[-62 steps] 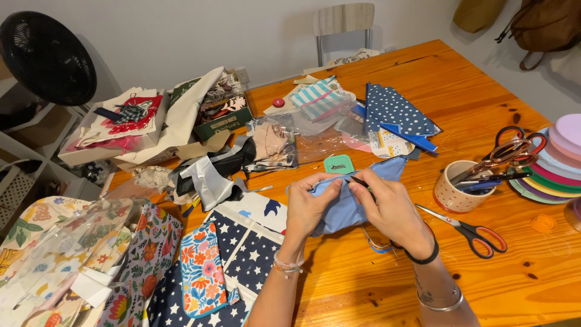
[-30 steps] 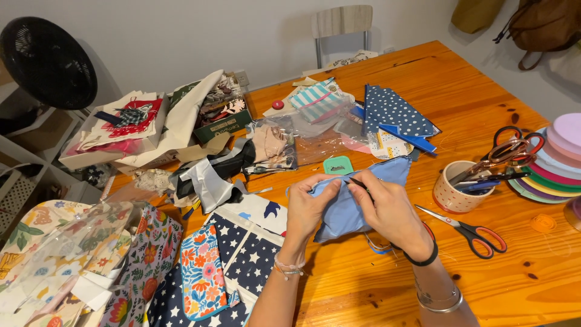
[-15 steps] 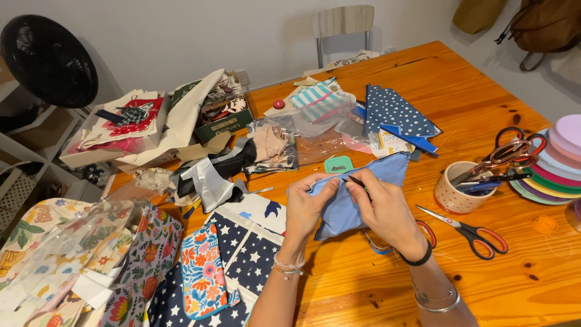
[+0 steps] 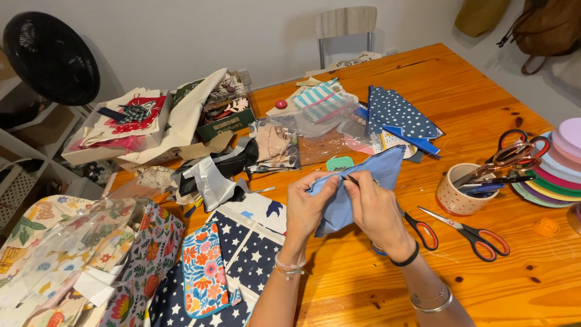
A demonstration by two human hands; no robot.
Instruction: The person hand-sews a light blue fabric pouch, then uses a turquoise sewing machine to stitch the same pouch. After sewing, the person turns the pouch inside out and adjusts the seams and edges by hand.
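Wooden and broad, the table (image 4: 484,97) takes up most of the room, its left half buried under sewing stuff while the right half shows bare orange boards. Largest in the heap are the floral printed fabrics (image 4: 78,254) spilling over the near left corner, with a navy star-patterned cloth (image 4: 254,254) beside them. Further back lies a box of folded scraps (image 4: 121,124), then a polka-dot blue piece (image 4: 399,112) near the middle. At the right edge sits a stack of coloured ribbon spools (image 4: 557,169), and next to it a dotted cup (image 4: 457,194) holding scissors. A red-handled pair of scissors (image 4: 469,230) lies flat on the boards.

Just in front of the person, held above the table, is the pale blue fabric piece (image 4: 363,181). The left hand (image 4: 308,206) pinches its upper edge, and the right hand (image 4: 375,212) is pressed close against it, fingertips working the same edge. Compared with a moment ago the hands have barely shifted; the grip is the same, so the fine work on that edge is simply carrying on.
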